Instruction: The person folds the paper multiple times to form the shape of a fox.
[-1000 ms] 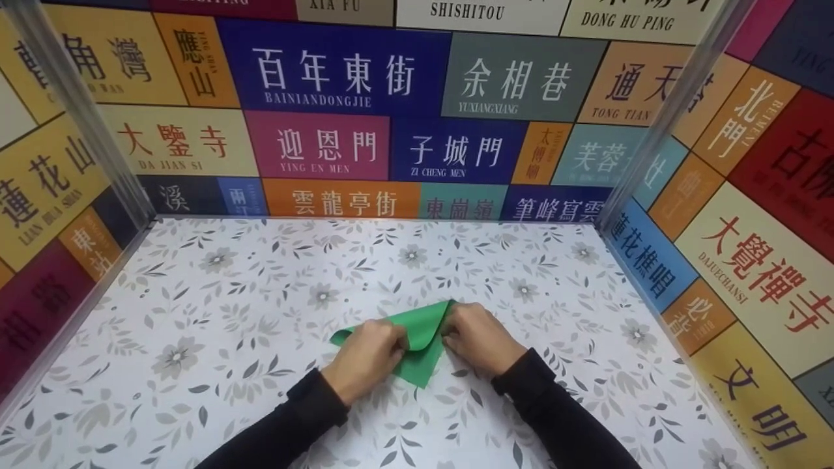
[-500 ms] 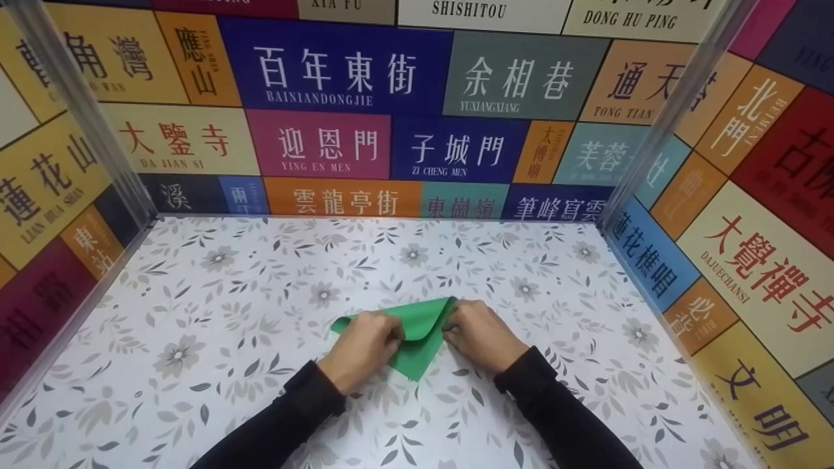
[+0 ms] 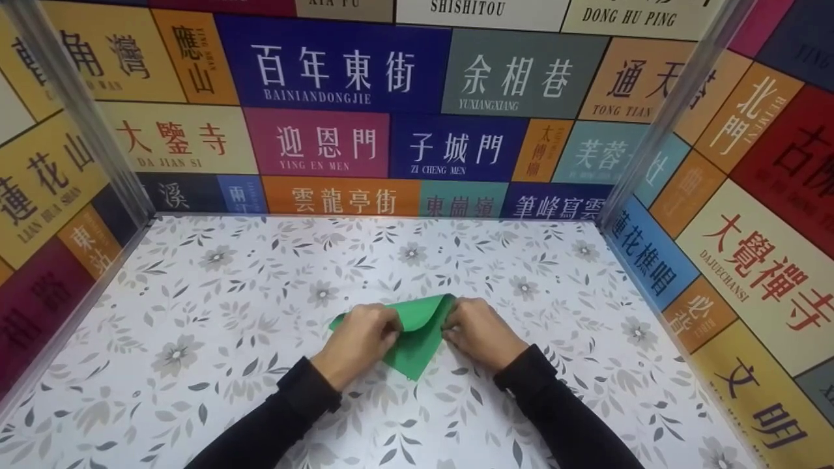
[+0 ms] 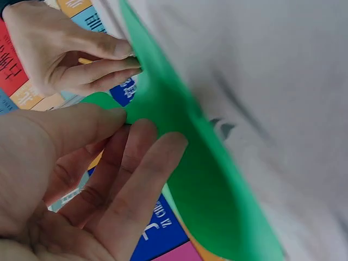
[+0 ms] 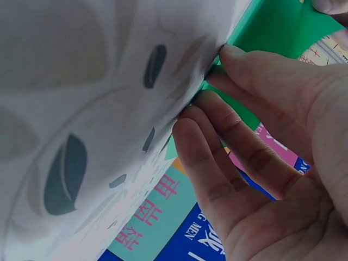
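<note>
A piece of green paper (image 3: 418, 355) lies near the middle of the flower-patterned tabletop, one corner pointing toward me. Its far part is raised and bent over in a curve. My left hand (image 3: 359, 340) pinches the edge of this raised flap between thumb and fingertips; the curved green surface (image 4: 209, 196) fills the centre of the left wrist view. At the paper's right side, my right hand (image 3: 481, 331) grips the edge with thumb and forefinger, low against the table. In the right wrist view its other fingers (image 5: 193, 144) rest at the tabletop. The paper's left corner is partly hidden behind my left hand.
The white tabletop (image 3: 260, 280) carries grey flowers and leaves. Upright panels with coloured name blocks stand at the back (image 3: 339, 71), the left (image 3: 45, 169) and the right (image 3: 749, 260). Clear strips (image 3: 671, 111) run up the corners.
My left hand has shifted slightly up and to the left, drawing the flap's edge back so more of the lower layer shows. My right hand has stayed almost in place at the right edge.
</note>
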Tool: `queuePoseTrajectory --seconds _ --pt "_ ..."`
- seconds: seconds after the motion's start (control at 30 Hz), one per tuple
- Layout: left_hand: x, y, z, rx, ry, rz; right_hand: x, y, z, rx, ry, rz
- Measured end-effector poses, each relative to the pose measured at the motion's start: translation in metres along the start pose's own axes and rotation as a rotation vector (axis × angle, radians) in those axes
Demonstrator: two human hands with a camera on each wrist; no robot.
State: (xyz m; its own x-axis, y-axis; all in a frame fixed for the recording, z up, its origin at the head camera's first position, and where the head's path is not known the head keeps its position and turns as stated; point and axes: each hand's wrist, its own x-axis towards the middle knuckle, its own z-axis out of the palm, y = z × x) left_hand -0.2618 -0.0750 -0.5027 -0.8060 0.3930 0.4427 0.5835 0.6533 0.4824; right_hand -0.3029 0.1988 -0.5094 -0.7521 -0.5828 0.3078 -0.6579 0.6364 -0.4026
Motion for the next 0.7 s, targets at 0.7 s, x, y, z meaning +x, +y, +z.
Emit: queuePoseTrajectory --seconds 0.7 --pt "-0.006 0.026 -0.009 0.052 -0.131 0.067 0.000 0.004 -0.003 0.009 -0.011 0.040"
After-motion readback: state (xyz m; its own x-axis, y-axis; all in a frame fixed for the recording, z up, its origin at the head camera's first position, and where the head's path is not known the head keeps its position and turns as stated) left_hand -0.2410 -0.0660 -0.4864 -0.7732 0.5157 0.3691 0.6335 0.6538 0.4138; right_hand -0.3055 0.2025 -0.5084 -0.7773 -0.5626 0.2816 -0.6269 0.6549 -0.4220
